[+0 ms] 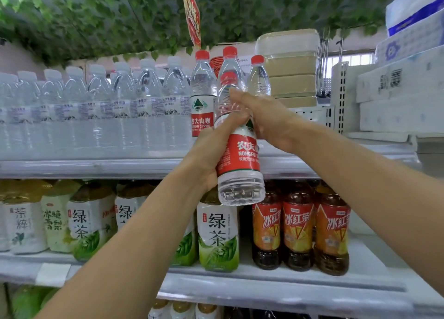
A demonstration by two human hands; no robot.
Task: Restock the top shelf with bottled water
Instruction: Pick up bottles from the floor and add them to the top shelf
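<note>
In front of the top shelf [96, 167], clear red-capped, red-labelled water bottle [237, 155] held upright, left hand [211, 150] wrapped around its middle, right hand [266, 119] fingers closed on its shoulder.

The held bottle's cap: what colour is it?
Red, on the held bottle; head view shows it best.

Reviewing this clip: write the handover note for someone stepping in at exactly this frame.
Left hand: gripping the red-label water bottle around its middle, held in the air in front of the top shelf.
Right hand: on the same bottle's upper part, steadying it.
Done: three red-capped bottles stand on the top shelf, right of the white-capped water row.
Left: set the held bottle into the gap in front of those bottles, beside the stacked containers. Whether more stock waits cannot be seen.
</note>
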